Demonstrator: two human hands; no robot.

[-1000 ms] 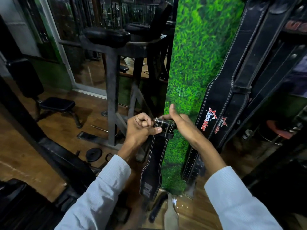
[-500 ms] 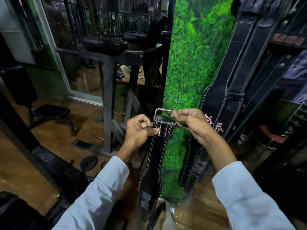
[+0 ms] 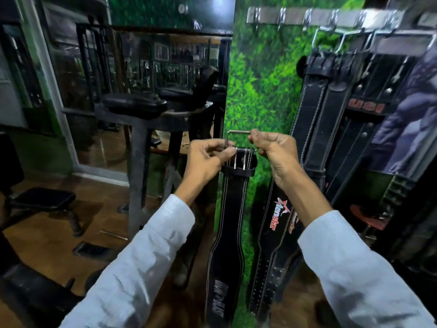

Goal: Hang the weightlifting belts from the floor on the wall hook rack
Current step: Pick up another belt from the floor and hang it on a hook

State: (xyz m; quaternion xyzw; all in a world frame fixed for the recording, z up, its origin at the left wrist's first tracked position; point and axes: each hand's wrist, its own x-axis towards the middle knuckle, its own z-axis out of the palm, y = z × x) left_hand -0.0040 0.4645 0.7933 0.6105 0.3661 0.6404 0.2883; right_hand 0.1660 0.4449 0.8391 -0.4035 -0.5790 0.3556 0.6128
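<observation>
The green grass-print wall panel (image 3: 260, 91) carries a steel hook rack (image 3: 319, 16) high up, its left hooks bare. Several black leather belts (image 3: 314, 114) already hang at the right, crowding that side. The black stitched leather weightlifting belt (image 3: 230, 209) hangs between both hands, below the rack; it looks stiff and fairly heavy, best held by its buckle. The right hand (image 3: 276, 152) pinches the steel buckle frame (image 3: 236, 133); the left hand (image 3: 208, 159) pinches the belt's top edge.

I'm seeing two hands (image 3: 208, 159) (image 3: 276, 155) holding one belt (image 3: 230, 221), roughly four belts (image 3: 307, 119) hanging, and one hook rack (image 3: 319, 16).
</observation>
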